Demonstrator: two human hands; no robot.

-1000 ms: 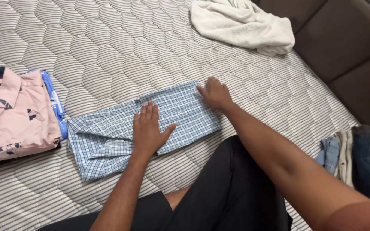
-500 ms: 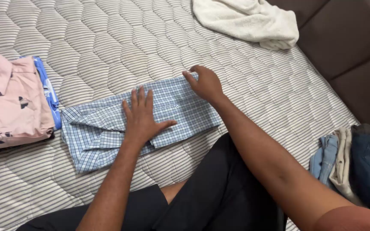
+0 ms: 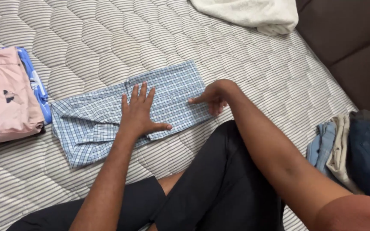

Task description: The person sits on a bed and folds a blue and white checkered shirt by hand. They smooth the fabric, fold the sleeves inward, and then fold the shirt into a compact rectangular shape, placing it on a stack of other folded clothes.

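Nearest the camera, the person's bent knee in dark trousers (image 3: pixel 219 188) takes up the bottom middle of the view, pressed up to the bed edge. Just beyond it, the left hand (image 3: pixel 138 114) lies flat with fingers spread on the blue checked shirt (image 3: pixel 95 124), gripping nothing, only pressing the cloth down. The right hand (image 3: pixel 213 96) sits at the shirt's right end, fingers curled loosely and fingertips touching the cloth edge, not clearly pinching it. The shirt lies on the quilted mattress (image 3: pixel 108 47) as a long narrow strip, sides already folded in; judging from that, the lengthwise fold is done and the folds across its length are left. To the left, touching nothing of the shirt, a folded pink shirt (image 3: pixel 5 107) rests on a blue garment (image 3: pixel 37 90). To the right, a heap of clothes (image 3: pixel 352 149) lies at the mattress edge. Further back the mattress is open, with a white towel (image 3: pixel 253 13) at the far edge beside the brown headboard (image 3: pixel 347 47).
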